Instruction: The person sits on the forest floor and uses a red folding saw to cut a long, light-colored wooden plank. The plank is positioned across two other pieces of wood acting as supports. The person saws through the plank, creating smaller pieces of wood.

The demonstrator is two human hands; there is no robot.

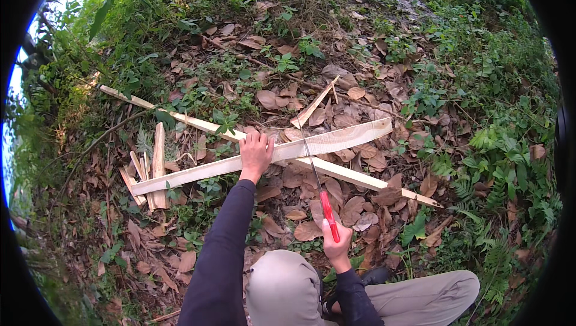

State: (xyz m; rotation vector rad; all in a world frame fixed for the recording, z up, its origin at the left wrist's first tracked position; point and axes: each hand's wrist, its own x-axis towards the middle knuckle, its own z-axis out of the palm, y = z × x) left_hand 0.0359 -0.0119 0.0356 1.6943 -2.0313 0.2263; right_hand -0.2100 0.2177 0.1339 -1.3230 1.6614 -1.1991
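My left hand (256, 153) grips a pale wooden plank (348, 137) near its middle, fingers curled over its far edge. The plank lies crosswise over a longer, thinner wooden strip (345, 172) on the ground. In my right hand (337, 243) is the red handle of a hand saw (326, 206), held near the handle's end. Its thin blade reaches away from me and rests across the plank, to the right of my left hand. How deep the blade sits in the wood I cannot tell.
Under the plank's left end lie several short wood pieces (158, 167). A pointed wood offcut (314, 105) lies beyond the plank. Dry brown leaves (300, 213) cover the ground, with green plants (480, 164) all around. My bent knee (283, 284) is close below the work.
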